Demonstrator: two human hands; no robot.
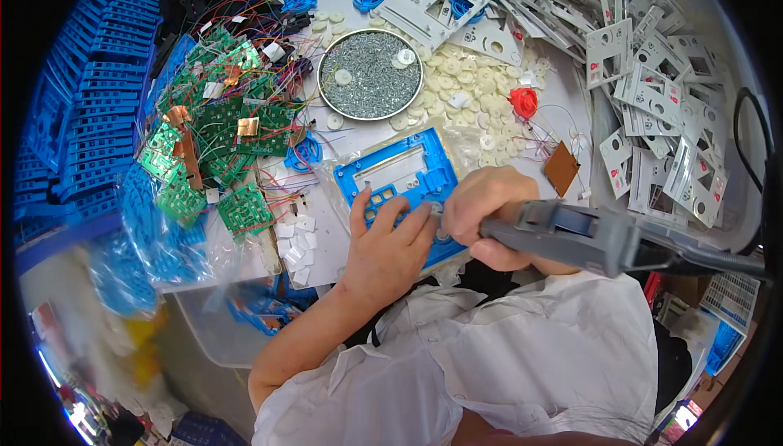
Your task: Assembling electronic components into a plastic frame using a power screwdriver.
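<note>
On the table in front of me lies a blue plastic housing panel (388, 157) with rectangular openings, resting on clear plastic film. My left hand (387, 254) rests on its near side, fingers spread and pressed down on it, not wrapped round it. Closed over the panel's right part is my right hand (494, 209), gripping a grey corded electric screwdriver (579, 234). The tool's tip is hidden by the fingers. A pale round disc (436, 209) shows beside the right fingertips, on the panel.
Beyond the panel stands a round metal dish (320, 79) of small screws, with pale discs (449, 79) scattered around. Left are wired green circuit boards (245, 124) and stacked blue housings (106, 112). A clear bin (738, 230) of white-grey plates stands right, near a red flower-shaped piece (523, 103).
</note>
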